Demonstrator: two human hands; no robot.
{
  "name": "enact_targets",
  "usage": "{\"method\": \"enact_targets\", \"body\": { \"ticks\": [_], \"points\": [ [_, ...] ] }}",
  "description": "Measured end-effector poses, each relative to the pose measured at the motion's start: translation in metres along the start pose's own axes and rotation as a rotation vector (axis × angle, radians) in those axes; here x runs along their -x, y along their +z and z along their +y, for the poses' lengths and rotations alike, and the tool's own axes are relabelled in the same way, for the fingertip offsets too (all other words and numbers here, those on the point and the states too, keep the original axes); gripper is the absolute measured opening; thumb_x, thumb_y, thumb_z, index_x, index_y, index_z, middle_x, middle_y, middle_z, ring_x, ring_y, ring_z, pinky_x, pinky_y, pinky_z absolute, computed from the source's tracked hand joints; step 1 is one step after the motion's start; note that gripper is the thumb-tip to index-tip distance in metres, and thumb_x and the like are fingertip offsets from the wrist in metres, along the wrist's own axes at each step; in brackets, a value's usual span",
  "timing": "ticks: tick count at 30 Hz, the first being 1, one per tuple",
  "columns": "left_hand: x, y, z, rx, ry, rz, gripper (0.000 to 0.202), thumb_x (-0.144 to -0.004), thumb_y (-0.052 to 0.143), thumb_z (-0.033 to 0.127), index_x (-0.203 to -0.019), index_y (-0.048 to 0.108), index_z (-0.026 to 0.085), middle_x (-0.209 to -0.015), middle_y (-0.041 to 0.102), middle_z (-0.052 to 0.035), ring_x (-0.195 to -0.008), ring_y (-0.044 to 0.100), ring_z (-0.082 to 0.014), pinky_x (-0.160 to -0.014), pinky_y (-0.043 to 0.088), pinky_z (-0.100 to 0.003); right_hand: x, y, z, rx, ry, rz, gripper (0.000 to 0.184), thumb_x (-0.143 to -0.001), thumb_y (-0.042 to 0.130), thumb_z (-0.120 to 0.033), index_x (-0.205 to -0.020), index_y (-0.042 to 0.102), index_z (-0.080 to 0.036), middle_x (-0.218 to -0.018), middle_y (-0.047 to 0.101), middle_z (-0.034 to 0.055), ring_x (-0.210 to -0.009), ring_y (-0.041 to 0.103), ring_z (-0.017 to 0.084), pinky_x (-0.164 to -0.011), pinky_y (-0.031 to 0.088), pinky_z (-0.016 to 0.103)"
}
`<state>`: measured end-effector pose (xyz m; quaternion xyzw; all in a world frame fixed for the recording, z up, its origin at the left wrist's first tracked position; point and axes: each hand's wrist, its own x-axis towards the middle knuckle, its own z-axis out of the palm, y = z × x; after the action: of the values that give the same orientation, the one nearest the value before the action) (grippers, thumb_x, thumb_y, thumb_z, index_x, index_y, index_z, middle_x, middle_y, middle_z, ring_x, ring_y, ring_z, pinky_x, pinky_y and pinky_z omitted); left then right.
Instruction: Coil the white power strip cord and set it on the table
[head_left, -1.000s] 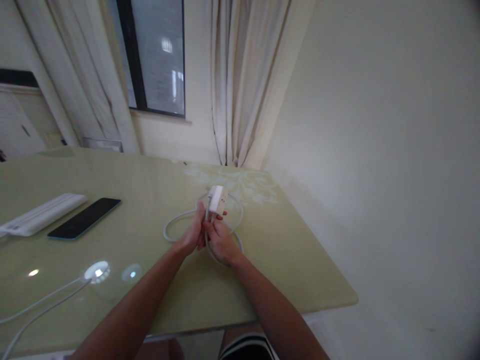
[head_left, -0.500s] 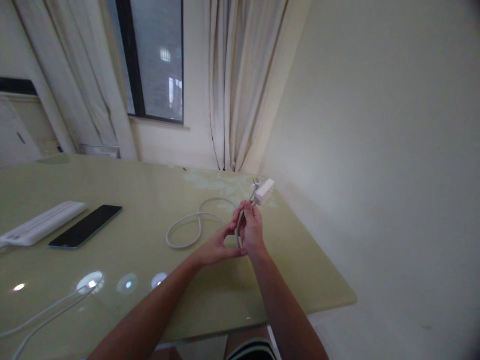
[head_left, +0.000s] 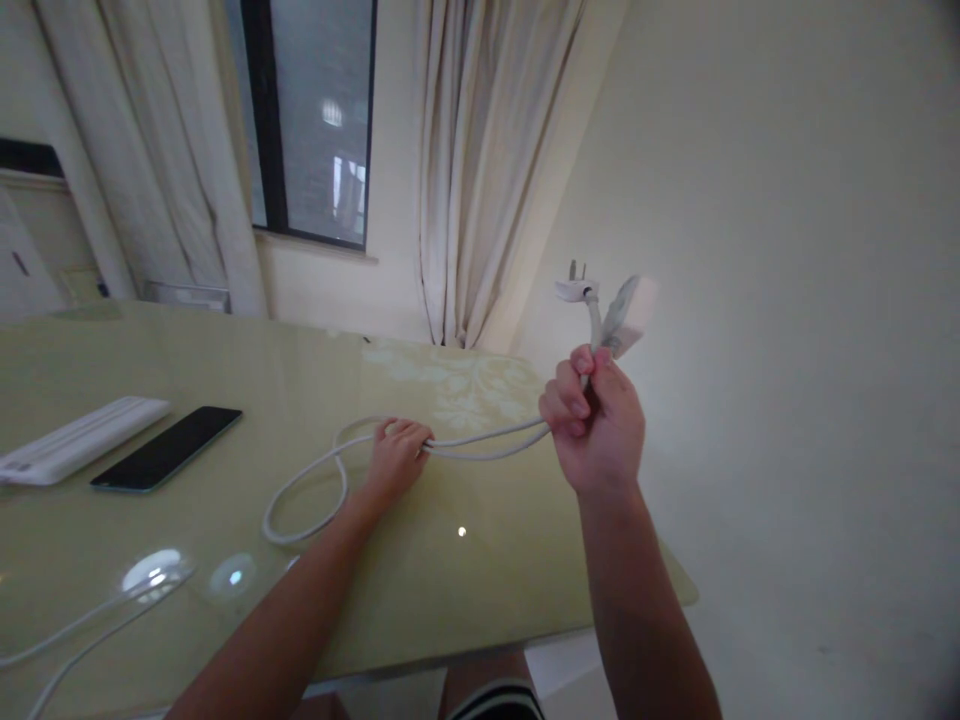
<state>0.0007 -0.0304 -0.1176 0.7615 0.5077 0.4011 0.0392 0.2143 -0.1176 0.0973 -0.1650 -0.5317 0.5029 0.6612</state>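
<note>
My right hand point(head_left: 596, 425) is raised above the table's right end, closed round both ends of a white cord point(head_left: 480, 446). Sticking up from its fist are a white plug point(head_left: 576, 290) with its pins up and a small white socket block point(head_left: 628, 308), blurred by motion. From the fist the doubled cord runs left and down to my left hand point(head_left: 397, 458), which rests low on the pale green table point(head_left: 225, 460) with its fingers closed over the two strands. Past my left hand the cord lies on the table in a loose loop point(head_left: 304, 490).
A black phone point(head_left: 165, 462) and a long white power strip point(head_left: 75, 452) lie at the table's left. Another thin white cable point(head_left: 67, 640) runs across the near left corner. A window point(head_left: 311, 115) with curtains point(head_left: 480, 160) stands behind; a plain wall is at the right.
My right hand has lifted up and to the right with the plug and socket block, drawing the cord taut. My left hand has slid left along the cord and down to the table.
</note>
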Motion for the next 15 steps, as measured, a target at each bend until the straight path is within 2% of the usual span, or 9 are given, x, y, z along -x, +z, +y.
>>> {"method": "enact_targets", "body": {
  "ticks": [5, 8, 10, 13, 15],
  "points": [
    [-0.007, -0.029, -0.020, -0.328, -0.114, 0.197, 0.025, -0.096, 0.048, 0.015, -0.095, 0.072, 0.022, -0.105, 0.078, -0.0122, -0.111, 0.065, -0.0318, -0.118, 0.024, -0.055, 0.008, -0.032, -0.034, 0.074, -0.008, 0.004, 0.037, -0.097, 0.070, -0.045, -0.076, 0.049, -0.023, -0.052, 0.025, -0.0117, -0.041, 0.011, 0.007, -0.040, 0.021, 0.021],
    [-0.011, -0.042, -0.027, -0.427, -0.296, 0.344, 0.025, -0.097, 0.047, 0.018, -0.102, 0.072, 0.023, -0.109, 0.076, -0.0114, -0.114, 0.065, -0.0321, -0.121, 0.017, -0.060, 0.013, -0.061, -0.046, 0.095, -0.066, 0.059, 0.041, -0.099, 0.067, -0.047, -0.072, 0.046, -0.024, -0.051, 0.021, -0.0119, -0.041, 0.008, 0.008, -0.039, 0.021, 0.022],
    [-0.013, -0.048, -0.028, -0.427, -0.448, 0.412, 0.024, -0.097, 0.050, 0.025, -0.110, 0.070, 0.020, -0.113, 0.074, -0.0139, -0.113, 0.064, -0.0342, -0.119, 0.023, -0.061, 0.015, -0.081, -0.047, 0.110, -0.075, 0.087, 0.046, -0.099, 0.066, -0.049, -0.069, 0.044, -0.024, -0.049, 0.019, -0.0120, -0.041, 0.007, 0.008, -0.039, 0.021, 0.022],
    [-0.016, -0.051, -0.027, -0.337, -0.571, 0.400, 0.034, -0.092, 0.059, 0.035, -0.119, 0.068, 0.015, -0.120, 0.068, -0.0188, -0.107, 0.065, -0.0352, -0.098, 0.045, -0.050, 0.018, -0.105, -0.040, 0.159, -0.044, 0.117, 0.050, -0.098, 0.066, -0.053, -0.065, 0.042, -0.024, -0.048, 0.019, -0.0122, -0.040, 0.008, 0.008, -0.038, 0.020, 0.023],
    [-0.018, -0.051, -0.025, -0.191, -0.589, 0.343, 0.029, -0.089, 0.065, 0.039, -0.105, 0.071, 0.016, -0.111, 0.068, -0.0158, -0.095, 0.065, -0.0307, -0.081, 0.047, -0.039, 0.020, -0.116, -0.030, 0.217, -0.066, 0.138, 0.052, -0.096, 0.069, -0.054, -0.063, 0.043, -0.023, -0.047, 0.020, -0.0122, -0.040, 0.009, 0.007, -0.038, 0.017, 0.023]
  ]
}}
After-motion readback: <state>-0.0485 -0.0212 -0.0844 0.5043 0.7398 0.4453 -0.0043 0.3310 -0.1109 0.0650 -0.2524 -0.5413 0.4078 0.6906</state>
